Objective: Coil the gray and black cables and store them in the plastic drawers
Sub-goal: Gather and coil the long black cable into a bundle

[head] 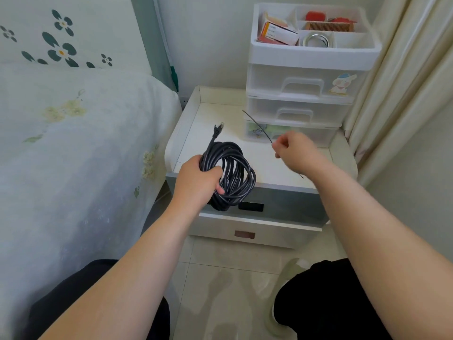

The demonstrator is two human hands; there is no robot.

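My left hand [198, 182] grips a coiled black cable [235, 173] over the front edge of the white nightstand [196, 128]. The cable's plug end [218, 128] sticks up out of the coil. My right hand [294, 148] pinches a thin dark twist tie [257, 126] that slants up and to the left in front of the plastic drawers [301, 104]. All three stacked drawers are closed. No gray cable is in view.
An open tray [316, 55] tops the drawer unit and holds boxes, a comb and a tape roll. A bed with a floral sheet [73, 143] lies to the left, curtains [402, 94] hang on the right. The nightstand's lower drawer [259, 231] juts out slightly.
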